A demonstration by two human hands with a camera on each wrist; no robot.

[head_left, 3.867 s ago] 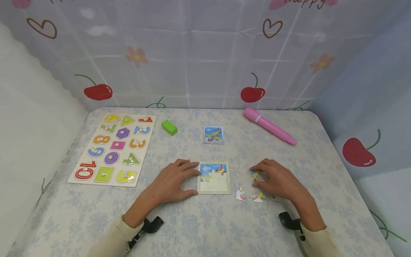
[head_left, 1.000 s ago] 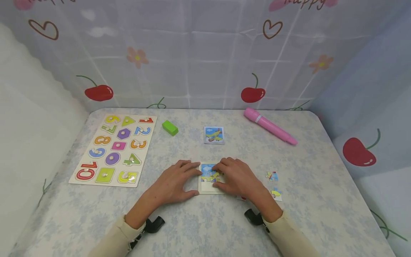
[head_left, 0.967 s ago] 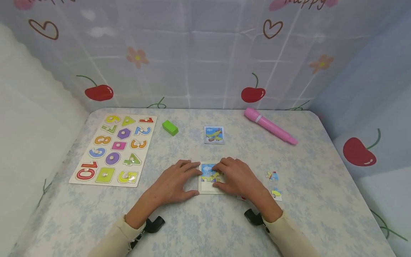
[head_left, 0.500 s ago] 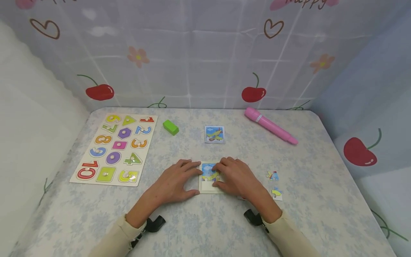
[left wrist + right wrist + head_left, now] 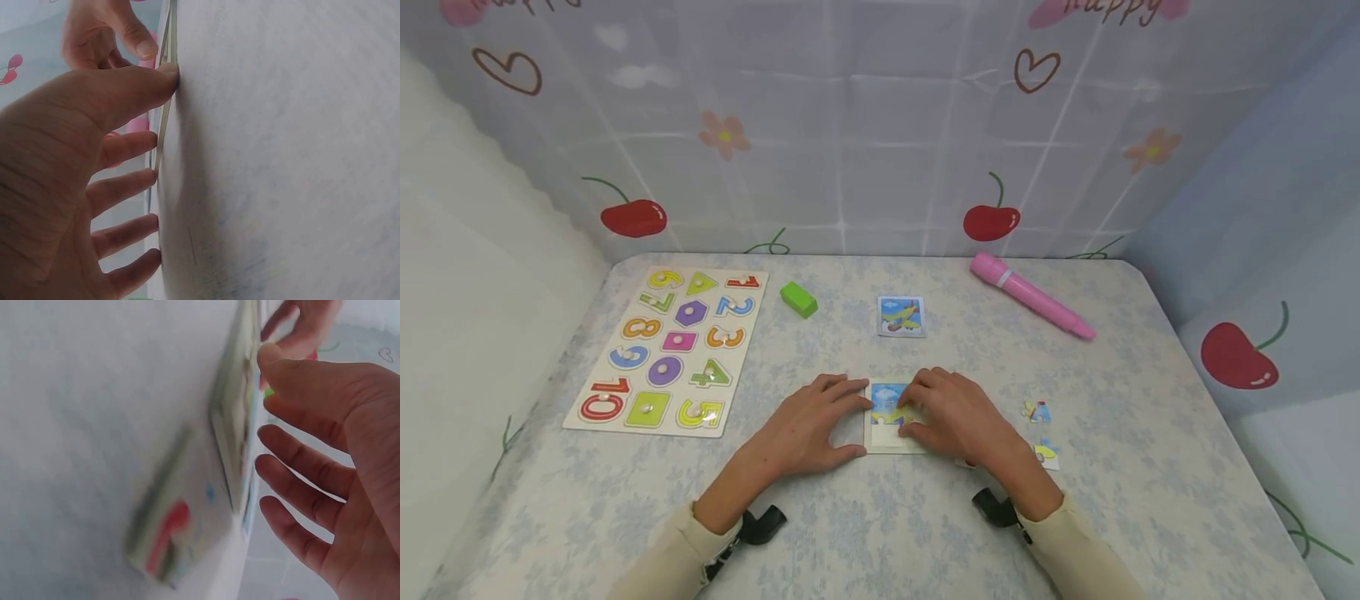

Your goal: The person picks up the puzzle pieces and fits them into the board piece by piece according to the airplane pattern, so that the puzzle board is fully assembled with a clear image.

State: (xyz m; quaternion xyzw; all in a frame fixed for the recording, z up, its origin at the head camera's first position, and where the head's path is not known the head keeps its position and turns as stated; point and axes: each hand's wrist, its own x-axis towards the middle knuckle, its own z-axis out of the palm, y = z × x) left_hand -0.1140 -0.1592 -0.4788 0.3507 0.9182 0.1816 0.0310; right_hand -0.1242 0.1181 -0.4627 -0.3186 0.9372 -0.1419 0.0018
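A small wooden puzzle tray (image 5: pixel 886 439) lies in front of me, its upper part filled with blue-sky pieces and its lower part bare. My left hand (image 5: pixel 808 427) rests along the tray's left side, thumb at the lower corner and fingers spread against the edge. Over the tray's right half, my right hand (image 5: pixel 958 417) pinches a yellow-and-blue puzzle piece (image 5: pixel 907 414) between thumb and index finger; the hand hides most of that side. In the right wrist view, a loose piece with a red patch (image 5: pixel 178 519) lies beside the tray's edge.
Loose puzzle pieces (image 5: pixel 1037 411) lie right of the right wrist. Behind the tray is an airplane picture card (image 5: pixel 902 317), with a green block (image 5: pixel 799 299) to its left and a pink marker-shaped stick (image 5: pixel 1032 297) to its right. A number board (image 5: pixel 670 354) lies at left.
Since the earliest frame, my right hand has moved left from the loose pieces to the tray with a piece. Over the last second it has barely shifted. My left hand stays at the tray's edge.
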